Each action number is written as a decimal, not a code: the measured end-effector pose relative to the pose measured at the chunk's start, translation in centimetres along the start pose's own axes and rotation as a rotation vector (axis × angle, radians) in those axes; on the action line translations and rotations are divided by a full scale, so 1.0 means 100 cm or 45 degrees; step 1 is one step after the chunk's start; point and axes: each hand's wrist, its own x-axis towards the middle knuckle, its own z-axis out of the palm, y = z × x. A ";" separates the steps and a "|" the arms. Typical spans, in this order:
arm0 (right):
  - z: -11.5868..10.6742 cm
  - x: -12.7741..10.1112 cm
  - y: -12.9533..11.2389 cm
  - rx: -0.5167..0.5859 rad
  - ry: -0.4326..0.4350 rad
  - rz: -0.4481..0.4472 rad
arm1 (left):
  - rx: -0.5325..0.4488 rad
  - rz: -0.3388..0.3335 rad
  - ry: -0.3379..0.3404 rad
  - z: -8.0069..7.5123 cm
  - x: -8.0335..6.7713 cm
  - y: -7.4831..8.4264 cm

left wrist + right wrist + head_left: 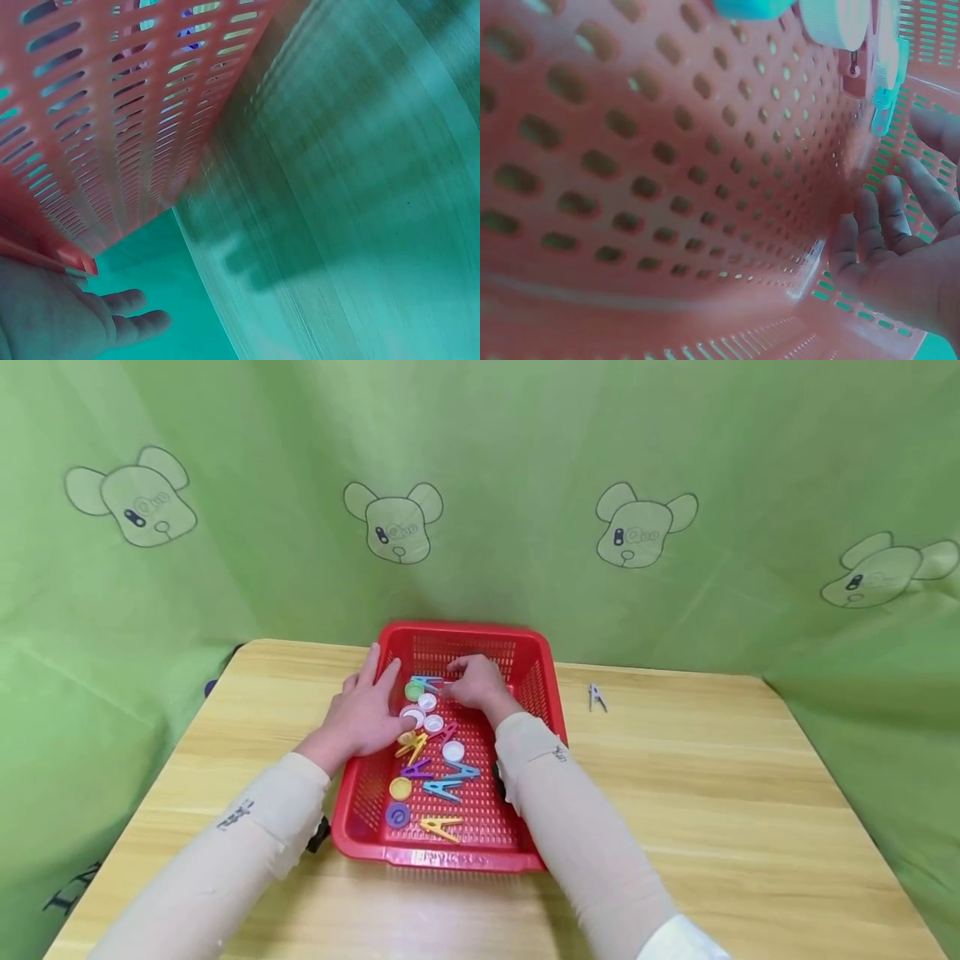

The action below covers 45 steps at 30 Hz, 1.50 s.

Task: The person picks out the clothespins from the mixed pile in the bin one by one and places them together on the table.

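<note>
A red slotted basket sits mid-table and holds several coloured clothespins and bottle caps. My left hand lies on the basket's left rim with straight fingers, beside a white cap. In the left wrist view this hand sits below the basket's outer wall. My right hand is inside the basket at its far end, fingers loosely bent, tips close to a teal clothespin. The right wrist view shows the relaxed right hand holding nothing, the teal clothespin and a white cap just beyond.
A small grey clothespin lies on the wooden table to the right of the basket. Nearer me in the basket lie a yellow clothespin, a purple cap and blue clothespins. Green cloth surrounds the table.
</note>
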 end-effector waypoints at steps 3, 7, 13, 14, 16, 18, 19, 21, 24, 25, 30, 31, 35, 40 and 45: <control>0.001 0.000 0.002 -0.056 -0.028 -0.013 | 0.005 -0.004 0.005 0.001 0.000 0.000; 0.003 -0.001 0.005 -0.116 -0.055 -0.018 | 0.005 -0.004 0.007 0.003 0.000 0.001; 0.006 -0.001 0.004 -0.205 -0.065 -0.032 | 0.023 0.003 0.016 0.002 0.000 0.002; 0.007 -0.001 0.003 -0.229 -0.063 -0.041 | 0.024 0.001 0.018 0.002 0.000 0.002; 0.007 -0.001 0.003 -0.254 -0.061 -0.050 | 0.027 0.001 0.021 0.001 0.001 0.002; 0.008 -0.001 0.003 -0.266 -0.058 -0.061 | 0.026 0.001 0.020 0.002 0.001 0.002; 0.008 -0.001 0.003 -0.276 -0.059 -0.067 | 0.025 0.003 0.020 0.002 0.001 0.002; 0.007 -0.001 0.003 -0.291 -0.063 -0.077 | 0.024 0.003 0.019 0.002 0.001 0.001; 0.007 -0.001 0.003 -0.334 -0.072 -0.094 | 0.021 0.000 0.023 0.002 0.002 0.001; 0.007 0.000 0.003 -0.348 -0.078 -0.095 | 0.022 0.001 0.025 0.002 0.002 0.001; 0.006 0.001 0.003 -0.379 -0.107 -0.105 | 0.031 0.002 0.023 0.002 0.003 0.000; 0.006 0.001 0.003 -0.387 -0.109 -0.112 | 0.033 0.002 0.022 0.002 0.003 0.000; 0.007 0.004 0.001 -0.365 -0.084 -0.131 | 0.037 0.003 0.024 0.000 0.004 -0.001; 0.007 0.009 0.002 -0.331 -0.025 -0.163 | 0.033 0.005 0.029 0.000 0.004 -0.001; 0.009 0.011 0.003 -0.376 -0.031 -0.171 | 0.041 0.010 0.018 0.002 0.004 -0.001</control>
